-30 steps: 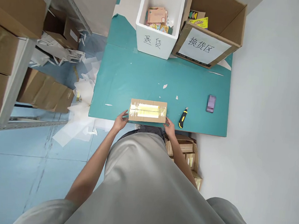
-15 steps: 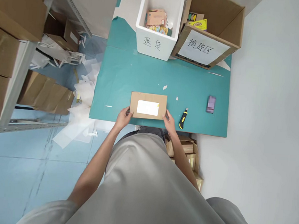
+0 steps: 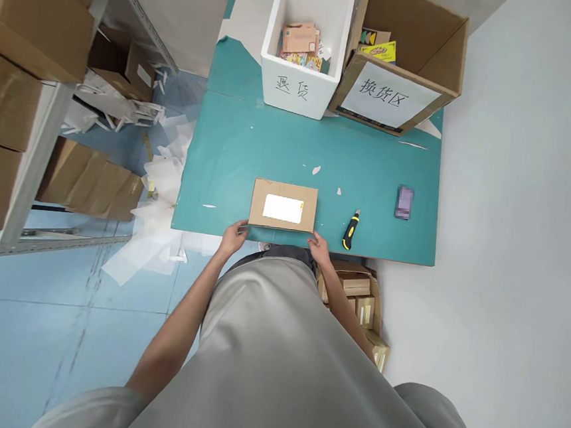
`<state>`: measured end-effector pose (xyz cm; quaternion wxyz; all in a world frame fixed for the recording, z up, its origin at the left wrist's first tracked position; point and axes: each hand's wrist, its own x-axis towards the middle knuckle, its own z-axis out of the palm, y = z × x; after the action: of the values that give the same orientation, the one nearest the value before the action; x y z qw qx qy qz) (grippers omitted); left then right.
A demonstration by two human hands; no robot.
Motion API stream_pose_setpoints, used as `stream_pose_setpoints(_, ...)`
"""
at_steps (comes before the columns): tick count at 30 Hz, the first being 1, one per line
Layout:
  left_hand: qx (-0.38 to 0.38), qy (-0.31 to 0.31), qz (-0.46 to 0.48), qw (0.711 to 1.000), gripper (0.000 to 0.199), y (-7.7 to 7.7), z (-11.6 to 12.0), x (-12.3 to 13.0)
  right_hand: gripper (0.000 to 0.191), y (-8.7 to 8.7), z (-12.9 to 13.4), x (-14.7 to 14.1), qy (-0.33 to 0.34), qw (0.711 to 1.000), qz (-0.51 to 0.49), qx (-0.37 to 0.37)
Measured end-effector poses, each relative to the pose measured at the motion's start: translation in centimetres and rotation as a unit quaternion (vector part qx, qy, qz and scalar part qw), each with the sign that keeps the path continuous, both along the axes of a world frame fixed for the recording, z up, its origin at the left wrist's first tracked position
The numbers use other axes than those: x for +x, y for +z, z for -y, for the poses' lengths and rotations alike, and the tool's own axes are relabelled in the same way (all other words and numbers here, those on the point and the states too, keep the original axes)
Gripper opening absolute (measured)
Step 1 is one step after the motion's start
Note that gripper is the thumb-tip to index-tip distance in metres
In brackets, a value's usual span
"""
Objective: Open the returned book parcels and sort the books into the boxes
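Observation:
A closed cardboard box [image 3: 259,202] with a white label [image 3: 283,208] on top lies near the front edge of the green table. At its lower left corner is my left hand [image 3: 234,237], fingers parted and not wrapped around the cardboard. My right hand [image 3: 318,249] is by the lower right corner, also open, fingertips close to the box. Whether the fingertips still touch it, I cannot tell. To the right of that hand lies a black and yellow utility knife [image 3: 351,230], its tip pointing away from me.
At the back of the table [image 3: 221,148] stand a white bin [image 3: 296,92] and a large cardboard carton [image 3: 398,100], both holding small packages. A blurred purple phone-like object [image 3: 404,202] lies at right. Shelving with cartons [image 3: 5,103] is on the left; boxes [image 3: 354,285] sit below the table.
Both hands have let go of the box's sides and drawn back toward me. The box now lies slightly turned on the table.

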<state>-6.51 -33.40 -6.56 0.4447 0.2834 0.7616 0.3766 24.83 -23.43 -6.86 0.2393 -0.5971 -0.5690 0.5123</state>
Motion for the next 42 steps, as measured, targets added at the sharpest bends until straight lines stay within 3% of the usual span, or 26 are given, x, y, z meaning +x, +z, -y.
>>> stream_pose_setpoints(5, 0.025, 0.004, -0.01, 1.0, 0.042, 1.3, -0.5, 1.2, 0.049, 1.4, -0.5, -0.5, -0.024, 1.0, 0.005, -0.012)
stream_pose_setpoints(10, 0.134, 0.032, -0.069, 0.988, 0.041, 5.6, -2.7, 0.7, 0.053, 5.1, -3.5, -0.5, -0.042, 0.996, -0.024, 0.074)
stream_pose_setpoints(14, 0.155, 0.04, -0.11, 0.981, 0.039, 8.5, -4.3, -0.4, 0.051, 7.4, -4.9, -1.0, -0.029, 0.993, -0.021, 0.109)
stream_pose_setpoints(17, 0.119, 0.029, -0.107, 0.987, 0.037, 8.3, -4.5, -1.1, 0.049, 7.6, -4.4, -1.7, -0.028, 0.995, -0.006, 0.098)
stream_pose_setpoints(21, 0.055, 0.04, -0.08, 0.994, 0.038, 6.4, -3.4, -1.0, 0.05, 7.3, -2.8, -2.5, -0.036, 0.995, 0.031, 0.088)
stream_pose_setpoints(24, 0.052, 0.074, -0.058, 0.994, 0.043, 5.6, -2.2, -0.3, 0.049, 7.8, -1.9, -3.0, -0.038, 0.986, 0.066, 0.145)
stream_pose_setpoints(28, 0.072, 0.086, -0.046, 0.993, 0.044, 6.2, -1.5, 0.7, 0.046, 9.1, -1.3, -3.8, 0.02, 0.976, 0.096, 0.194)
stream_pose_setpoints(32, 0.128, 0.027, -0.09, 0.987, 0.045, 8.6, -1.8, 2.4, 0.047, 9.3, -1.3, -3.5, 0.032, 0.977, 0.107, 0.18)
stream_pose_setpoints(37, 0.178, -0.113, -0.168, 0.963, 0.049, 13.4, -2.5, 5.8, 0.047, 7.8, -2.2, -0.7, -0.041, 0.971, 0.119, 0.202)
stream_pose_setpoints(42, 0.239, -0.302, -0.204, 0.9, 0.062, 16.5, -3.4, 9.6, 0.05, 5.9, -4.0, 3.1, -0.04, 0.962, 0.167, 0.213)
